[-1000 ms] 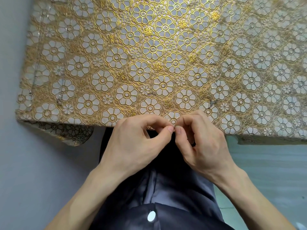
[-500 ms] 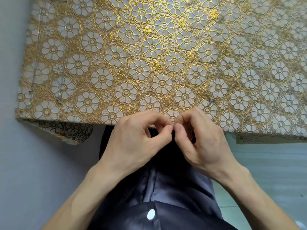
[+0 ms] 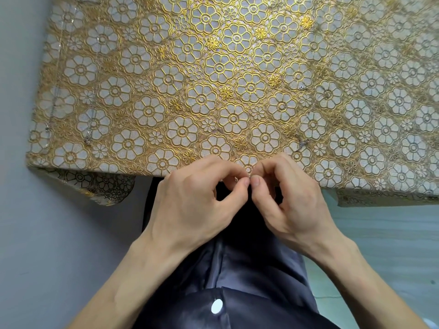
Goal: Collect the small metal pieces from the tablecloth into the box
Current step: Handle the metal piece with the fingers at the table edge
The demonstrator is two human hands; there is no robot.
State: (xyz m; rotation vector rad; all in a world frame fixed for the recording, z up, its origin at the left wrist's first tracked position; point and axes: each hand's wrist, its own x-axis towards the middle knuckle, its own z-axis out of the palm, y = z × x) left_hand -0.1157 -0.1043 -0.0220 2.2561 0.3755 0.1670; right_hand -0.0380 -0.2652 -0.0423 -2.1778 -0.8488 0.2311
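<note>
Near edge of the worktop: left hand and right hand, fingers curled narrow, together pinch one small silvery metal piece, we judge to steady it; further pieces lie on the gold floral embossed tablecloth; we see no box.

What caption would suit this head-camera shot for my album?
Left hand and right hand pinch a tiny metal piece at the tablecloth edge.

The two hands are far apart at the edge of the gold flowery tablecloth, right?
No. The left hand and right hand are close together, thumb tips meeting, at the edge of the gold flowery tablecloth. The head view shows it.
</note>
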